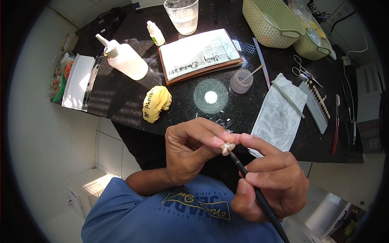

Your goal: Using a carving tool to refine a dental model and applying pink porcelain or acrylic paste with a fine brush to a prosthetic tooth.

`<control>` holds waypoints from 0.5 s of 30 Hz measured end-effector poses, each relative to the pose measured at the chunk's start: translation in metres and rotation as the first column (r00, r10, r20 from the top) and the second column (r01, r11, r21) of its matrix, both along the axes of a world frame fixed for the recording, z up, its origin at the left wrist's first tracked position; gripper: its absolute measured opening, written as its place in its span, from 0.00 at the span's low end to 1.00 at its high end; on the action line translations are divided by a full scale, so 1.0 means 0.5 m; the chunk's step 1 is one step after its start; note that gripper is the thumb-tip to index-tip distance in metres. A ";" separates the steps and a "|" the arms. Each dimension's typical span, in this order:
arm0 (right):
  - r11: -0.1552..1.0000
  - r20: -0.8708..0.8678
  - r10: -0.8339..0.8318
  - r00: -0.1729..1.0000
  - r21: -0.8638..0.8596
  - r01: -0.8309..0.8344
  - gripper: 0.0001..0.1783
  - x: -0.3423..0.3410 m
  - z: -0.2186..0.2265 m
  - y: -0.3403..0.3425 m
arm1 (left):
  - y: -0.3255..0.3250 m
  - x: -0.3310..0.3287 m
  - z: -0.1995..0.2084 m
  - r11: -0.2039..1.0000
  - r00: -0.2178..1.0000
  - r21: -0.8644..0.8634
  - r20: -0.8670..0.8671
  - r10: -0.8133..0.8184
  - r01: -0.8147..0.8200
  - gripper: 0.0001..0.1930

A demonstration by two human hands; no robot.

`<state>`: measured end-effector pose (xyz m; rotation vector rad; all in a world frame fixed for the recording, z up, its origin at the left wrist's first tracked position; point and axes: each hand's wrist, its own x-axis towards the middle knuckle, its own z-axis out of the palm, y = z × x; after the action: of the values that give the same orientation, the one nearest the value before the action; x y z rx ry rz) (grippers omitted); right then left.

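My left hand (187, 148) pinches a small tooth-coloured dental crown piece (228, 149) between thumb and fingertips, just beyond the table's near edge. In my right hand (277, 178) is a slim black-handled brush (264, 202), held like a pen. Its dark tapered tip meets the crown piece, and my right index fingertip rests close to the left fingers. Past my hands, a glass disc (200, 90) bears a small mound of white powder (210, 97). A yellow dental cast (156, 104) with dark handwriting sits left of the disc.
Behind the disc are a brown-edged white slab (194, 56), a squeeze bottle (127, 60), a dropper bottle (156, 34) and a water glass (182, 18). Rightward lie an open jar (239, 84), a folded tissue (279, 121), a tooth shade guide (313, 107), scissors-like forceps (302, 69) and baskets (269, 30).
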<state>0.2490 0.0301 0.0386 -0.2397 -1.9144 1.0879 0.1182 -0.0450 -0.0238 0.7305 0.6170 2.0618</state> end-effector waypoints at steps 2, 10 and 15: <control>0.999 -0.002 -0.031 1.000 0.035 0.031 0.12 0.001 0.009 -0.005 | 0.004 0.000 0.003 1.000 1.000 0.013 0.012 -0.023 0.023 0.04; 1.000 0.003 -0.008 1.000 0.005 0.008 0.11 0.007 0.006 -0.004 | 0.004 0.001 0.004 1.000 1.000 0.008 0.009 -0.015 0.015 0.04; 1.000 0.021 -0.007 1.000 0.011 0.007 0.11 0.004 0.010 -0.001 | 0.003 0.002 0.005 1.000 0.999 0.009 0.036 -0.030 0.030 0.04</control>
<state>0.2509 0.0297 0.0437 -0.2527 -1.9359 1.0740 0.1190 -0.0434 -0.0212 0.7020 0.5737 2.0472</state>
